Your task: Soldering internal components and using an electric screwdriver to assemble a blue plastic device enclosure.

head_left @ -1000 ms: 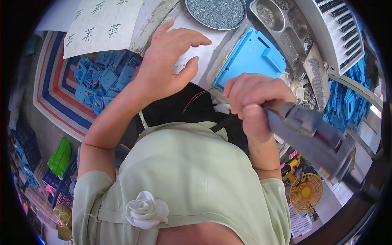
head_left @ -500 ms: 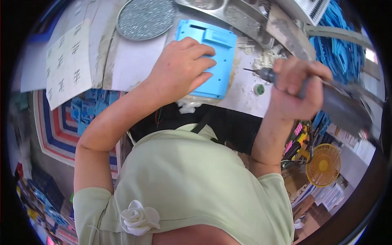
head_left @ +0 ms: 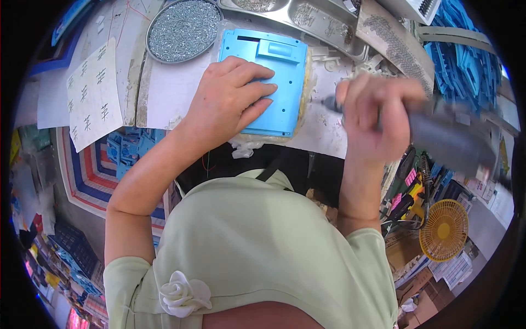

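My left hand (head_left: pixel 229 100) lies flat on a light blue plastic panel (head_left: pixel 272 77) that rests on the worktable, fingers spread over its lower left part. To the right, my right hand (head_left: pixel 377 118) is closed round the grip of a dark grey powered screwdriver (head_left: pixel 449 140), blurred by motion. The tool's thin bit (head_left: pixel 323 102) points left, close to the panel's right edge. I wear a pale green top.
A round tray of small silver screws (head_left: pixel 184 28) sits at the back left. Metal trays (head_left: pixel 307 16) with more parts run along the back. Stacked blue parts (head_left: pixel 466 60) fill the right. A sheet of paper (head_left: pixel 93 96) lies left; a yellow fan (head_left: pixel 444 230) stands lower right.
The view has swung so the table sits nearer centre. My left hand stays on the blue panel. My right hand has brought the screwdriver down, closer to the panel's right edge.
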`<state>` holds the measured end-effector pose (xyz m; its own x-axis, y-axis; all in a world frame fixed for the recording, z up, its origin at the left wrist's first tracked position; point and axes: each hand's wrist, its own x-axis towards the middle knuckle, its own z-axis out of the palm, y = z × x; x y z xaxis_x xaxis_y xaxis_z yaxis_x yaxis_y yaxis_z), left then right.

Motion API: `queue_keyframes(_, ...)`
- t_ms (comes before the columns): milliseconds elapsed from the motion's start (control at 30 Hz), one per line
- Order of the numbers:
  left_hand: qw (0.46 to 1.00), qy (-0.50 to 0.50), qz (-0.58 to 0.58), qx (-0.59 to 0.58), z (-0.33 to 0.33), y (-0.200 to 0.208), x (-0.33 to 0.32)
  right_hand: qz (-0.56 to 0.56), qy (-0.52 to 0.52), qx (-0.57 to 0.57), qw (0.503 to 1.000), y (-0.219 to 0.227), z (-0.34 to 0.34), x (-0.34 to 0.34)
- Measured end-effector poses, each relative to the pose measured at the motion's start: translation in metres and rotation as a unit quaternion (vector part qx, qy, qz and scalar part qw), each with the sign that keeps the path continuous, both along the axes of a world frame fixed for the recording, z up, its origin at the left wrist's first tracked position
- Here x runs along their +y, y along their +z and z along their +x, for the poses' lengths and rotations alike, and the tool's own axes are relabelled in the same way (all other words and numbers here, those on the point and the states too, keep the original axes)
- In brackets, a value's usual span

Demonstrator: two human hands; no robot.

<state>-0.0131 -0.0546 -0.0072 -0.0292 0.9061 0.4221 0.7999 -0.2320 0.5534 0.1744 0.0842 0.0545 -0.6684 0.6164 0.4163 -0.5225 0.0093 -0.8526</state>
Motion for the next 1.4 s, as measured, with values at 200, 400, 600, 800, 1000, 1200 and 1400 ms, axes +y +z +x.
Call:
queue_keyframes(200, 0.998, 0.025, 0.005, -0.054, -0.015, 0.002, 0.013, 0.040, -0.031, -0.047, 0.998, -0.007, 0.003, -0.019)
queue_keyframes(400, 0.987, 0.032, 0.118, 0.101, -0.042, 0.024, 0.036, 0.032, -0.042, 0.053, 0.997, 0.039, -0.001, -0.002)
queue_keyframes(600, 0.810, 0.537, 0.181, -0.148, -0.108, -0.007, -0.218, 0.076, -0.024, 0.057, 0.995, 0.057, 0.038, 0.022)
queue_keyframes(800, 0.320, 0.857, 0.010, -0.404, -0.006, -0.312, -0.534, 0.009, -0.019, 0.032, 0.999, 0.034, -0.006, 0.028)
queue_keyframes(1000, 0.523, 0.838, -0.148, -0.056, -0.082, -0.267, -0.451, 0.020, -0.005, 0.006, 1.000, 0.045, -0.015, 0.030)
queue_keyframes(1200, 0.861, 0.471, 0.185, -0.050, -0.216, 0.016, -0.147, 0.001, -0.034, -0.044, 0.998, 0.037, -0.016, 0.034)
queue_keyframes(1400, 0.787, 0.461, 0.171, 0.372, -0.369, 0.089, 0.077, 0.010, -0.057, -0.079, 0.995, 0.047, -0.024, 0.036)
